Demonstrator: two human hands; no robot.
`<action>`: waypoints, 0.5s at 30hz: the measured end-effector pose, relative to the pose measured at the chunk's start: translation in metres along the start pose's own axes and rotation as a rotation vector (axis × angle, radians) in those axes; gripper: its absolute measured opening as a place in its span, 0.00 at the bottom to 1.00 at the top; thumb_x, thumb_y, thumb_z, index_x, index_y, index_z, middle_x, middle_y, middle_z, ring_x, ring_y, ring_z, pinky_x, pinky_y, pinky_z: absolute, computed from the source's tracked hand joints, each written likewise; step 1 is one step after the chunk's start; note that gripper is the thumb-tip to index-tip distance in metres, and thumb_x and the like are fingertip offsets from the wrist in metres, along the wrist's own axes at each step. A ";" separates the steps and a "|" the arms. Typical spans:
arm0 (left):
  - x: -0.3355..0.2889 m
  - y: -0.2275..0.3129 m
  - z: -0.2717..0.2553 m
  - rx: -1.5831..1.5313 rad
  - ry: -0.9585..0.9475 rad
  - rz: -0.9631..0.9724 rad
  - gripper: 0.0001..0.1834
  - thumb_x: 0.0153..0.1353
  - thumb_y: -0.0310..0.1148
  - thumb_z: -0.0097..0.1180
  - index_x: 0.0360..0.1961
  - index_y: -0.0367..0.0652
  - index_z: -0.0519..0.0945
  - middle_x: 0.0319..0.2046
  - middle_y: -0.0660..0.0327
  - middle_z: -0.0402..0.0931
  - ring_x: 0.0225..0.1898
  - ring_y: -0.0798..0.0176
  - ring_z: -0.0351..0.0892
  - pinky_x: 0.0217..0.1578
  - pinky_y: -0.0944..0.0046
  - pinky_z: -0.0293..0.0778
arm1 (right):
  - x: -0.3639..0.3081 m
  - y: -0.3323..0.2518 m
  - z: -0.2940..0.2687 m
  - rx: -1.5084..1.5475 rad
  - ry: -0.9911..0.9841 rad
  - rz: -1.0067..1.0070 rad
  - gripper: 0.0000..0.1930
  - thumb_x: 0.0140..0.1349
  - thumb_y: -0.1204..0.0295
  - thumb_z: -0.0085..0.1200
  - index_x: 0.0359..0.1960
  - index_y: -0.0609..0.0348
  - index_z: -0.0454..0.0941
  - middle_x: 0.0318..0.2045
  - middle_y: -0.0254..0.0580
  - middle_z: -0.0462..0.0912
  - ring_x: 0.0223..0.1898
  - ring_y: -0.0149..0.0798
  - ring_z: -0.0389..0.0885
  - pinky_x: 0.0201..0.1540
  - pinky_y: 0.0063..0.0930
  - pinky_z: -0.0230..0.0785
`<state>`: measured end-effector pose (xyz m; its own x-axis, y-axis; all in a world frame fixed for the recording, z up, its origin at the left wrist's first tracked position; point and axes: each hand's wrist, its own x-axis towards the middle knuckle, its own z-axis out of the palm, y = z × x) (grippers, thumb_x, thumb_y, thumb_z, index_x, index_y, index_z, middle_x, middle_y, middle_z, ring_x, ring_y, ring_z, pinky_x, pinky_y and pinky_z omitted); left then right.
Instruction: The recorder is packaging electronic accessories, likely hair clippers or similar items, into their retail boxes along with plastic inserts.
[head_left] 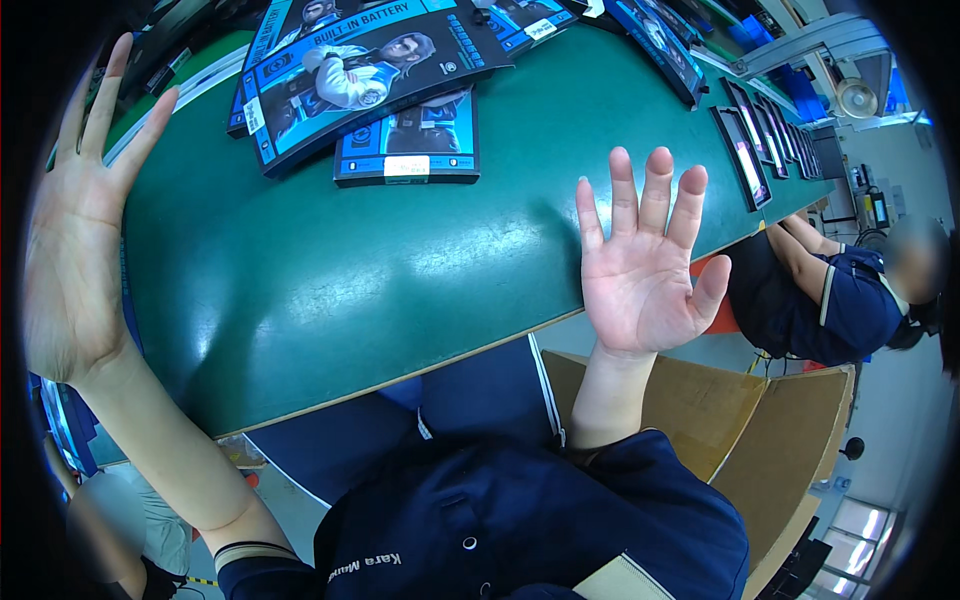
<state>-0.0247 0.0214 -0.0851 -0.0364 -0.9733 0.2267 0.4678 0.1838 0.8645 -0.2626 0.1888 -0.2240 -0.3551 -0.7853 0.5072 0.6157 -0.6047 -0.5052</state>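
Both of my hands are raised with palms up and fingers spread, and neither holds anything. My left hand (pixel 80 240) is at the far left, over the left end of the green table (pixel 400 260). Toward the right, my right hand (pixel 640 275) hovers above the table's front edge. Between and beyond them lies a pile of flat black-and-blue printed boxes. The large top box (pixel 370 80) rests tilted on others, and a smaller box (pixel 408 145) pokes out beneath it, nearest to me.
Another printed box (pixel 655 45) lies at the far right of the pile. A row of shallow dark trays (pixel 745 155) lines the table's right end. A co-worker (pixel 830 280) sits there; another person (pixel 120 530) is at lower left. An open cardboard box (pixel 780 430) stands beside me.
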 end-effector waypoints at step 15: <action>0.007 -0.011 -0.003 0.181 0.047 -0.014 0.40 0.66 0.68 0.18 0.75 0.63 0.47 0.76 0.57 0.33 0.76 0.48 0.29 0.69 0.26 0.31 | 0.003 0.000 0.006 0.023 0.038 -0.006 0.35 0.69 0.47 0.40 0.75 0.37 0.45 0.76 0.49 0.28 0.76 0.55 0.21 0.72 0.62 0.18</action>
<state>-0.0274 0.0116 -0.0946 0.0013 -0.9805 0.1964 0.3012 0.1877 0.9349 -0.2596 0.1877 -0.2182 -0.3852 -0.7861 0.4833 0.6292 -0.6069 -0.4856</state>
